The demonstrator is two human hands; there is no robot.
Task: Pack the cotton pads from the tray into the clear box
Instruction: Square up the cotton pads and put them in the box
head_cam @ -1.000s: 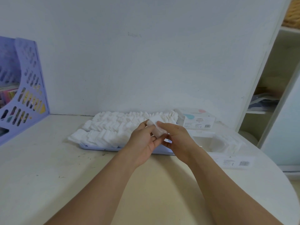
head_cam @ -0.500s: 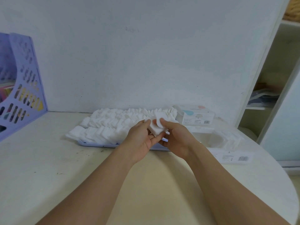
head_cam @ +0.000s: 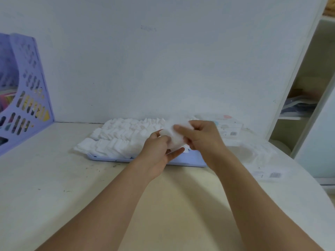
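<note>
Both hands meet above the near right part of the shallow lilac plastic tray (head_cam: 188, 163), sharing a small stack of white square cotton pads (head_cam: 174, 137). Left hand (head_cam: 160, 151): fingers curled under and behind the stack, thumb toward its top. Right hand (head_cam: 203, 137): thumb and fingers pinching the stack's upper right edge. The frame is blurred here, so the number of pads held cannot be told.

Remaining pads (head_cam: 123, 137) lie in overlapping rows across the tray, filling most of it to the left of and behind the hands.

Key relation: the clear plastic box (head_cam: 257, 153), already holding some white pads, stands on the pale tabletop (head_cam: 54, 178) to the right of the tray, beyond the right wrist. The held stack thus lies to the left of its destination, and the right hand is the nearer of the two. By judgement, the coming move is a rightward carry, best finished by the right hand, with the stack's flat faces kept together so it drops in squarely.

A white printed carton (head_cam: 228, 126) stands behind the clear box. A lilac perforated file rack (head_cam: 27, 98) stands at far left.
</note>
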